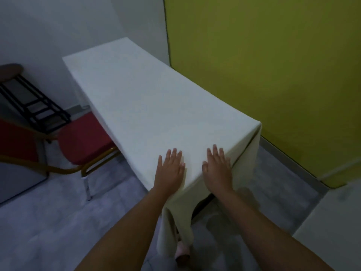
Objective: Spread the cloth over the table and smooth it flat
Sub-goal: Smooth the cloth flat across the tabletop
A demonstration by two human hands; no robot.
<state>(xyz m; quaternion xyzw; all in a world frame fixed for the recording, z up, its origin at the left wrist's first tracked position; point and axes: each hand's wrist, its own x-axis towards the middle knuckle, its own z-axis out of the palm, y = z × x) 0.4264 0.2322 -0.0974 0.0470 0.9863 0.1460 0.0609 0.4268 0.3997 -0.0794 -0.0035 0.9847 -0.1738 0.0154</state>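
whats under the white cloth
The tabletop is fully covered by the cloth. Only a dark strip of the table frame shows in the gap under its near hanging edge.

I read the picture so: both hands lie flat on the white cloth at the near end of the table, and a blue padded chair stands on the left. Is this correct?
Not quite: the head view shows the padded chair is red, not blue. The rest holds: the left hand and the right hand lie flat on the white cloth at its near end.
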